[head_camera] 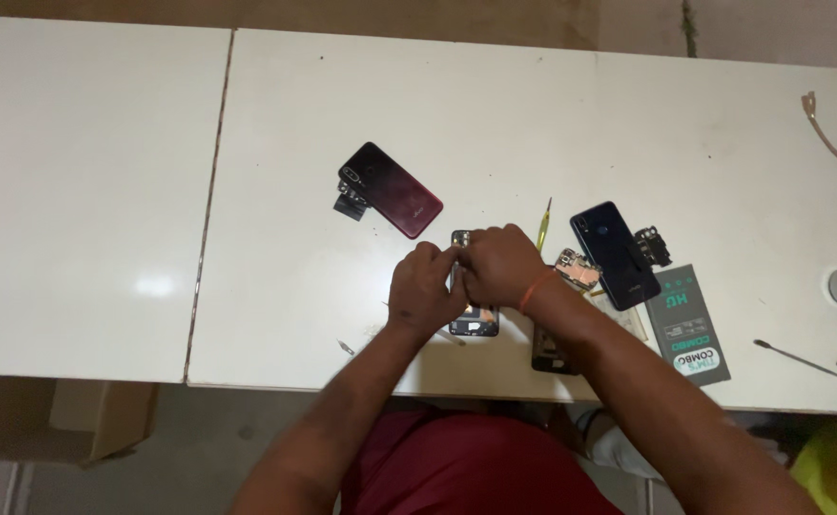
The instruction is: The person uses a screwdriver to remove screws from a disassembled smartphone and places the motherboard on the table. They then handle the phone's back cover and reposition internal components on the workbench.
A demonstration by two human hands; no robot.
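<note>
Both hands are working close together over an opened phone (474,319) lying flat on the white worktop (533,124), near its front edge. The left hand (425,291) is curling its fingers (430,256) inward and pressing down on the phone's left side, gripping the dark body rather than lying loose. The right hand (501,265), wearing an orange thread at the wrist, is bending its fingers (475,240) tightly over the phone's upper end, pinching at something small there; what exactly sits between the fingertips is too small to tell. The two hands are touching each other at the knuckles, and the phone is mostly hidden beneath them, only its top edge and lower end showing. Just beyond the right hand a yellow-handled screwdriver (543,225) is lying on the worktop. Farther back to the left a red phone back cover (392,189) is resting beside a small dark part. To the right a blue phone back cover (614,253) is lying near a circuit board (577,270) and a grey-green box (690,324). A thin metal tool (803,360) is lying well apart at the right.
</note>
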